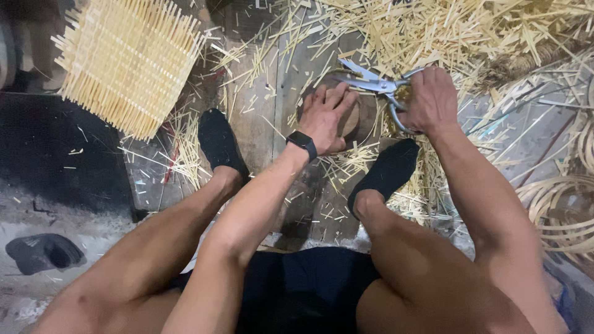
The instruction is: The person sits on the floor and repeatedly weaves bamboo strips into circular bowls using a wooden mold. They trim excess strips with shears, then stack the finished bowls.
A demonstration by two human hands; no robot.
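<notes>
My right hand (pixel 432 99) grips the handles of large metal shears (pixel 374 85), whose blades are parted and point left. My left hand (pixel 325 117), with a black watch (pixel 302 143) on the wrist, lies flat with fingers spread on a round wooden block (pixel 351 120) on the floor. The shear blades hover just above and beyond the left hand's fingertips. My two feet in black socks, the left foot (pixel 219 142) and the right foot (pixel 387 171), rest on either side of the block.
A woven mat of pale bamboo slivers (pixel 127 62) lies at the upper left. Loose cut bamboo strips (pixel 445 28) cover the floor at the top and right. Coiled bamboo strips (pixel 560 210) sit at the right edge. A dark shoe (pixel 43 252) lies at the lower left.
</notes>
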